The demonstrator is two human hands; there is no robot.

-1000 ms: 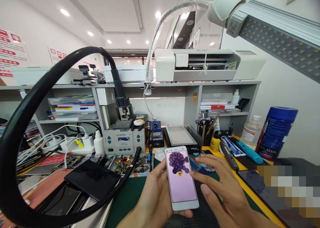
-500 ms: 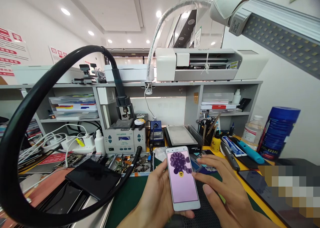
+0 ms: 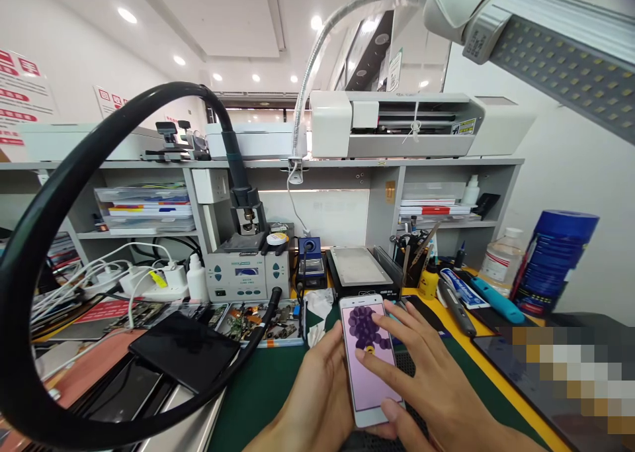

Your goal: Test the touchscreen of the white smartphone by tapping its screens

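Note:
A white smartphone [image 3: 367, 399] is upright in the middle foreground, its lit pink screen showing a cluster of dark purple circles and a small yellow shape. My left hand [image 3: 322, 386] grips it from the left and behind, thumb along the left edge. Over the phone's right side lies my right hand [image 3: 436, 379], fingers spread. Its index finger reaches across the screen near the yellow shape; whether the tip touches the glass I cannot tell. The other fingers hover by the upper right edge, and the thumb is near the lower right corner.
A thick black hose [image 3: 30, 194] loops over the left side from a grey rework station [image 3: 248, 276]. A parts tray [image 3: 292, 339] and a black tablet-like device [image 3: 183, 349] lie left. A yellow bottle [image 3: 428, 280], blue canister [image 3: 555, 260] and overhead lamp [image 3: 570, 61] are right.
My right hand has moved left over the phone, its index finger now across the screen. The phone and left hand have shifted slightly right. The purple circles sit in a slightly different arrangement.

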